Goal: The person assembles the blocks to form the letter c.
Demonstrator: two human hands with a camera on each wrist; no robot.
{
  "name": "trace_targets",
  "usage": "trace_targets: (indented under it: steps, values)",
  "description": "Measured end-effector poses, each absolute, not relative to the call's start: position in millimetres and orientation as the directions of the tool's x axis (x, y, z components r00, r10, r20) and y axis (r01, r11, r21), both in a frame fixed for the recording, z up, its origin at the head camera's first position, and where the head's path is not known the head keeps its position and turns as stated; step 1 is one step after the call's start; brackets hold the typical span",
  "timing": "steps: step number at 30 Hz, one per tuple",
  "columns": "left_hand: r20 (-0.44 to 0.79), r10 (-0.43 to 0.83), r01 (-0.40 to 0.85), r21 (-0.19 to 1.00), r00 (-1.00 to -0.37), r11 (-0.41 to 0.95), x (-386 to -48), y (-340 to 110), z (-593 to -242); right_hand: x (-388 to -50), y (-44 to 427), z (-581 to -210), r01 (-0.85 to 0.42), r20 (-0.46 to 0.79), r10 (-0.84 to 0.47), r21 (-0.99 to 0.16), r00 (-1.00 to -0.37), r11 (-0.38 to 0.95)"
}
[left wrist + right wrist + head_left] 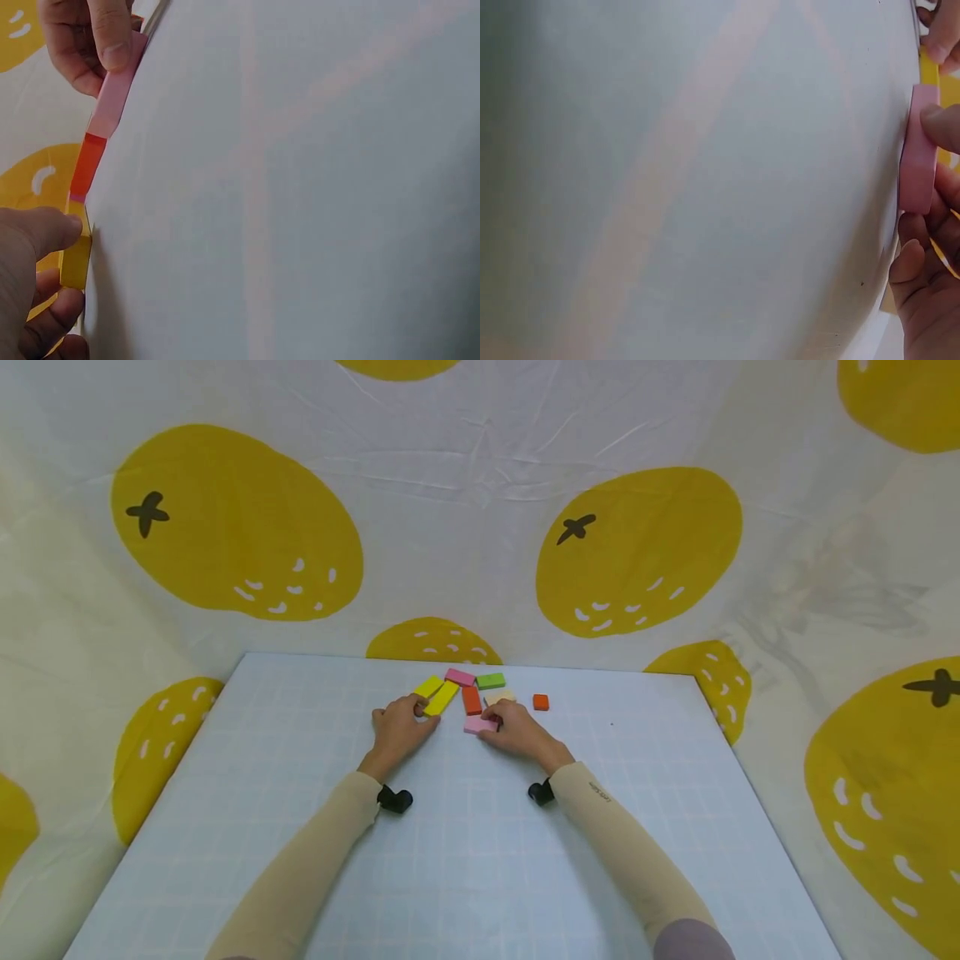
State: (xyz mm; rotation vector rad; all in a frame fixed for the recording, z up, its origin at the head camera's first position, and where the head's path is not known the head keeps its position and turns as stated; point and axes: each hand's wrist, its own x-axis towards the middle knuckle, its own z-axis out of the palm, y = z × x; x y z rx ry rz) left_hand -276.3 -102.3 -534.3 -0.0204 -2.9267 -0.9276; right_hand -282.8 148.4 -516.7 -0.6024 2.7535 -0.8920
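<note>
My left hand (401,727) holds the near yellow block (441,699) at its lower end, thumb on one side and fingers on the other. A second yellow block (428,687) lies just behind it, partly covered by the fingers. With its thumb and fingers, my right hand (521,732) pinches a light pink block (919,150) lying flat on the table. Between the hands is a red-orange block (471,700). Beside the right fingers lies a cream block (498,697), partly hidden by that hand.
A darker pink block (460,677) and a green block (491,681) lie at the back. One small orange-red block (541,702) sits apart on the right. Behind the pale table (465,860) hangs a sheet (465,552) printed with yellow fruit.
</note>
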Motion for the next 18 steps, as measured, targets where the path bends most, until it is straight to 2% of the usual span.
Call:
trace_targets:
  steps: [7,18]
  values:
    - [0.078,0.015,0.058,0.589,-0.997,0.806,-272,-111,-536,-280,149,-513,-0.297,-0.064,-0.413,-0.598,-0.908,0.745]
    - [0.081,0.093,0.123,0.611,-0.992,0.782,-257,-133,-535,-276,154,-512,-0.333,-0.031,-0.440,-0.606,-0.898,0.722]
